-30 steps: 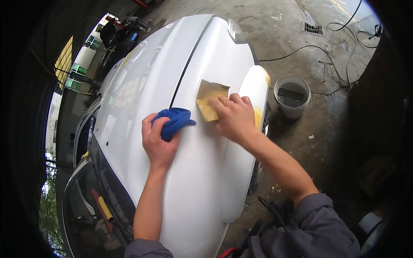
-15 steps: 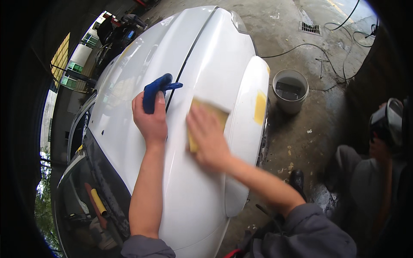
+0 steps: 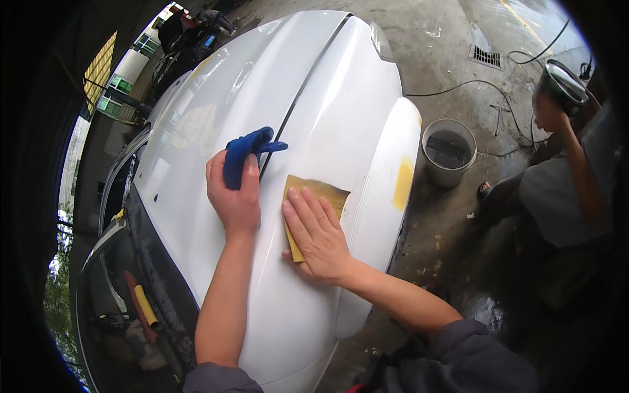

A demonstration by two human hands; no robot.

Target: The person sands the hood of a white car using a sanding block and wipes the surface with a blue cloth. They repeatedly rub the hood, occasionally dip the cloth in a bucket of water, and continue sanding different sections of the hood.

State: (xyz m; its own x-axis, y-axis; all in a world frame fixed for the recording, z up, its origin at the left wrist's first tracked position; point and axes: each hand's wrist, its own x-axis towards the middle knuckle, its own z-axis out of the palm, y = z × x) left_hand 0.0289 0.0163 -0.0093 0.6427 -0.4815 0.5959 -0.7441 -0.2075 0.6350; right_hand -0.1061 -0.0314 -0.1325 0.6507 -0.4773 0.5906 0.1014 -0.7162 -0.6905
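My left hand (image 3: 236,206) grips a bunched blue cloth (image 3: 246,145) above the gap between the hood and fender of a white car (image 3: 334,85). Its wrist is raised and a loose end of the cloth sticks out to the right. My right hand (image 3: 321,239) lies flat over a yellow-brown sheet of sandpaper (image 3: 314,187), pressing it to the fender. The sheet's far edge curls up a little, and the thumb rests at its near edge. Part of the sheet is hidden under the palm.
A bucket (image 3: 450,178) of dark water stands right of the car. Beyond it a person (image 3: 567,187) holds a rounded, shiny object (image 3: 565,82). A black hose (image 3: 481,82) crosses the floor near a drain grate (image 3: 485,56). Yellow patches (image 3: 403,183) mark the bumper.
My right hand, blurred before, now shows sharply, with more of the sandpaper visible. The blue cloth is still held. The person at right appears higher in view, the shiny object lifted.
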